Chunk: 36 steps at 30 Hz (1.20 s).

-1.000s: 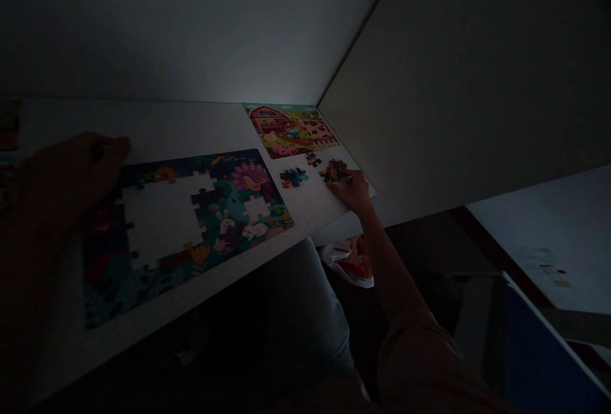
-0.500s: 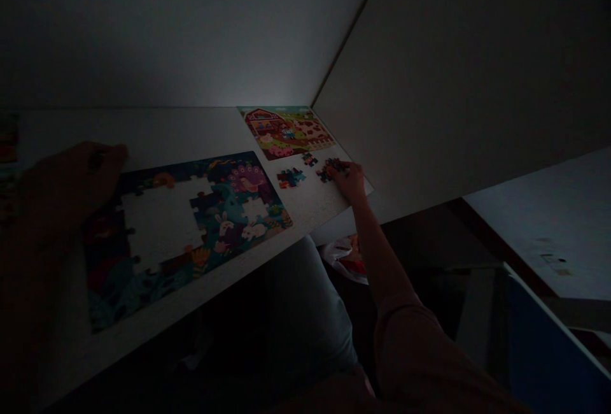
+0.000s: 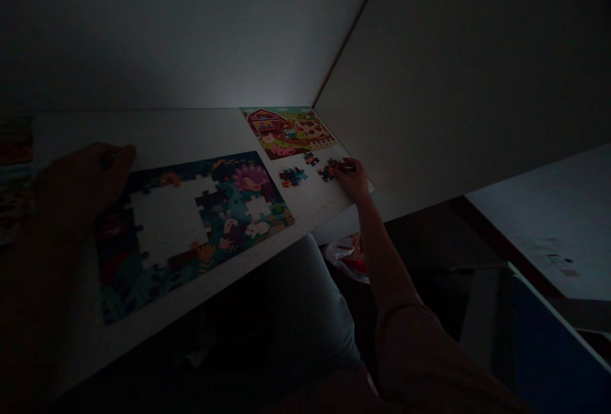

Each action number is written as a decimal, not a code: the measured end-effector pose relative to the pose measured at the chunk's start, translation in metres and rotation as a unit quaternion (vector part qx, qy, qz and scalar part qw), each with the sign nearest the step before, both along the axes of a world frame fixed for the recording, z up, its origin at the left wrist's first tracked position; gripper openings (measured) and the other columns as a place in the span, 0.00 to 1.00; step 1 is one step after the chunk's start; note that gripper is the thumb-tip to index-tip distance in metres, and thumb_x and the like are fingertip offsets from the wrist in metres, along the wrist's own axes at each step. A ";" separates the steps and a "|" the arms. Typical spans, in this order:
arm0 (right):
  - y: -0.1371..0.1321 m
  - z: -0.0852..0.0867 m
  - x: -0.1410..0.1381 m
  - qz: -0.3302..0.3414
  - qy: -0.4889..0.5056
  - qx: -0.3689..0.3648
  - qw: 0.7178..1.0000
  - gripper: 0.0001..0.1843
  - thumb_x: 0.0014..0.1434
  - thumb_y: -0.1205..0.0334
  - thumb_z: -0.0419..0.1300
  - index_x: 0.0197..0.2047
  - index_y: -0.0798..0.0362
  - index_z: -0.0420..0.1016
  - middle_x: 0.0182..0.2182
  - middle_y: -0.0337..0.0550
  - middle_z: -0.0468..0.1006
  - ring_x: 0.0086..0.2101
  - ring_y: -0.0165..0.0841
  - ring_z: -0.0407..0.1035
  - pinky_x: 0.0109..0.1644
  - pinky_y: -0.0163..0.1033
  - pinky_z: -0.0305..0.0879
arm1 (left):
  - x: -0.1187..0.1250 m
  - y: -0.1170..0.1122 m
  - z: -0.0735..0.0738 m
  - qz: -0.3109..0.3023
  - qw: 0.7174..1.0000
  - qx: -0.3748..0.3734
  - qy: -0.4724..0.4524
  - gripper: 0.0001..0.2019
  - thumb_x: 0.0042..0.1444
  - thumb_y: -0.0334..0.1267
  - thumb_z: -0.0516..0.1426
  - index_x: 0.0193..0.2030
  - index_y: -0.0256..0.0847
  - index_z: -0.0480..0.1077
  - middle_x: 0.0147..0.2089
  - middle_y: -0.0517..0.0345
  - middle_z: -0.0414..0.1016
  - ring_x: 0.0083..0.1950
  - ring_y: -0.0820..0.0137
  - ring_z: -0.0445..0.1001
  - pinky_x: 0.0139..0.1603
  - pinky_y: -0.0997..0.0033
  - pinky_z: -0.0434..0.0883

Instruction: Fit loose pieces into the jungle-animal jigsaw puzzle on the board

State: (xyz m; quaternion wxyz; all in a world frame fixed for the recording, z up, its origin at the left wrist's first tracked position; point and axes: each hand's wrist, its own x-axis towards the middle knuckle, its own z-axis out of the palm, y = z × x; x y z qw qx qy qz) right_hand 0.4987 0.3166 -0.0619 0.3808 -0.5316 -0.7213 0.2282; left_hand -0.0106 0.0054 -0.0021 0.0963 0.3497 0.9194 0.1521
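The scene is very dark. A half-built jigsaw puzzle (image 3: 229,210) with a peacock and rabbits lies on the white table (image 3: 191,130), with a bare white gap in its middle. My left hand (image 3: 83,181) rests at the puzzle's far left corner, fingers curled on its edge. My right hand (image 3: 352,178) reaches to the table's right end and its fingertips pinch at a small heap of loose puzzle pieces (image 3: 328,172). Another cluster of loose pieces (image 3: 292,176) lies just left of that heap.
A farm picture sheet (image 3: 289,130) lies at the back right corner of the table, against the wall. A white bag with red contents (image 3: 346,258) sits under the table. A second pale surface (image 3: 548,223) stands to the right.
My right hand has crept a little farther back along the loose pieces. The view has shifted slightly, and my left hand stays at the puzzle's corner.
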 end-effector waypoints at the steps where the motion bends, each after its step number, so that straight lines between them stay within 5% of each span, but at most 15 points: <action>1: 0.000 -0.002 0.000 -0.014 -0.025 0.013 1.000 0.45 0.50 0.31 0.76 0.62 0.50 0.76 0.62 0.65 0.84 0.58 0.53 0.80 0.67 0.59 0.75 | 0.001 0.000 0.002 0.002 1.000 0.002 -0.002 0.42 0.74 0.72 0.39 0.72 0.46 0.76 0.68 0.38 0.83 0.61 0.35 0.81 0.60 0.34 0.79; 7: -0.007 -0.012 -0.002 -0.118 -0.154 0.079 0.978 0.37 0.56 0.27 0.74 0.51 0.51 0.82 0.65 0.73 0.79 0.68 0.67 0.69 0.75 0.80 0.58 | 0.015 -0.001 0.014 0.024 1.000 -0.006 -0.017 0.37 0.76 0.65 0.43 0.73 0.42 0.75 0.68 0.40 0.82 0.64 0.44 0.80 0.67 0.44 0.76; 13: -0.010 -0.008 0.002 -0.085 -0.086 0.074 0.990 0.30 0.57 0.32 0.74 0.46 0.48 0.80 0.50 0.61 0.86 0.53 0.56 0.79 0.69 0.71 0.70 | 0.017 -0.005 0.013 0.007 0.999 0.030 -0.012 0.32 0.78 0.62 0.47 0.69 0.42 0.77 0.66 0.44 0.83 0.62 0.49 0.79 0.66 0.50 0.75; 19: -0.022 0.010 -0.004 -0.013 -0.015 0.165 0.986 0.30 0.62 0.34 0.69 0.56 0.47 0.81 0.55 0.57 0.84 0.54 0.52 0.79 0.64 0.66 0.75 | 0.013 -0.008 0.005 -0.015 0.998 0.066 -0.009 0.31 0.81 0.60 0.46 0.66 0.39 0.78 0.64 0.45 0.85 0.61 0.53 0.80 0.63 0.54 0.72; 24: -0.060 0.056 -0.091 0.200 0.000 0.229 0.953 0.29 0.61 0.33 0.77 0.57 0.39 0.83 0.52 0.50 0.83 0.51 0.52 0.79 0.59 0.65 0.78 | 0.011 -0.008 -0.004 0.002 0.995 0.096 0.008 0.31 0.81 0.61 0.43 0.59 0.44 0.82 0.61 0.43 0.87 0.60 0.51 0.82 0.59 0.54 0.72; 28: -0.105 0.088 -0.200 0.424 -0.022 0.255 0.869 0.31 0.63 0.33 0.78 0.63 0.37 0.84 0.57 0.51 0.84 0.60 0.57 0.77 0.67 0.68 0.73 | 0.006 -0.009 -0.012 -0.009 0.992 0.126 0.004 0.32 0.82 0.60 0.41 0.55 0.46 0.82 0.60 0.44 0.88 0.61 0.52 0.83 0.58 0.56 0.73; 32: -0.135 0.081 -0.271 0.538 -0.076 0.238 0.805 0.37 0.66 0.27 0.74 0.67 0.40 0.81 0.60 0.53 0.83 0.60 0.57 0.77 0.68 0.64 0.70 | 0.005 -0.009 -0.016 -0.012 0.990 0.139 0.006 0.32 0.82 0.60 0.41 0.55 0.46 0.83 0.60 0.45 0.88 0.62 0.50 0.83 0.60 0.54 0.74; 36: -0.138 0.059 -0.282 0.564 -0.078 0.198 0.798 0.43 0.61 0.19 0.73 0.66 0.42 0.79 0.58 0.53 0.84 0.60 0.58 0.77 0.68 0.63 0.67 | 0.007 -0.007 -0.017 -0.010 0.991 0.134 0.008 0.33 0.83 0.59 0.40 0.57 0.46 0.83 0.60 0.45 0.88 0.63 0.51 0.83 0.62 0.53 0.74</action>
